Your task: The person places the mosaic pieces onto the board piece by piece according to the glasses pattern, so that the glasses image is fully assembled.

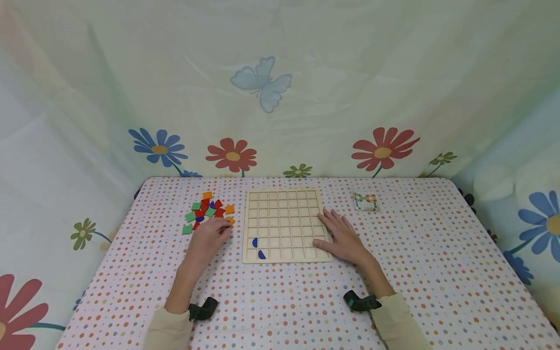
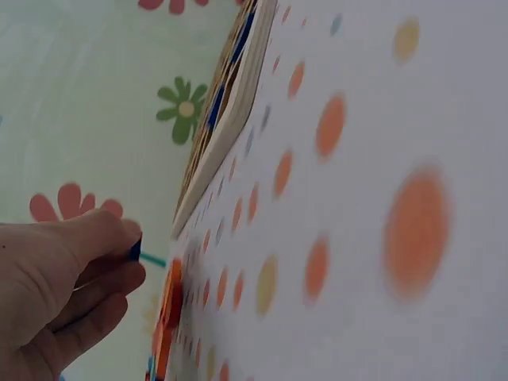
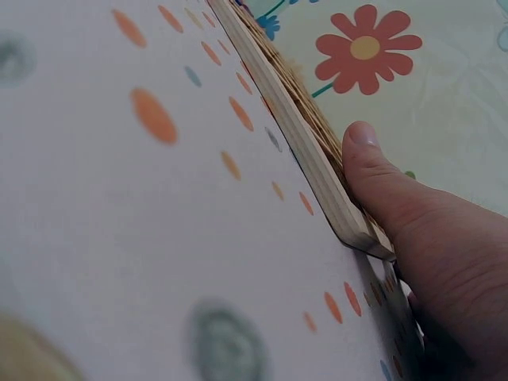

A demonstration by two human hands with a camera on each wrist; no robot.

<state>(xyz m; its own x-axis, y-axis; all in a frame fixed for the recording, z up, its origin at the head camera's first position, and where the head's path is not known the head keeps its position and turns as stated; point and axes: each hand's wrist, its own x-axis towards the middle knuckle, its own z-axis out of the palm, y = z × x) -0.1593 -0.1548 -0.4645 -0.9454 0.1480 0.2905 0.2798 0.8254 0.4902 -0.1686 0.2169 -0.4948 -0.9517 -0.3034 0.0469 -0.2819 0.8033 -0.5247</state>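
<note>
Pinching blue tile [image 2: 136, 252]; flat palm steadies gridded board [image 1: 282, 224].

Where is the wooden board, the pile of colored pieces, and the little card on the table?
wooden board [image 1: 284, 218], head view, on the bare grid squares in its middle.
pile of colored pieces [image 1: 205, 210], head view, on a red piece in the heap.
little card [image 1: 365, 201], head view, on its middle.

Blue pieces [image 1: 258, 248] on tan board [image 1: 282, 226], polka-dot tablecloth [image 1: 437, 262].
</note>
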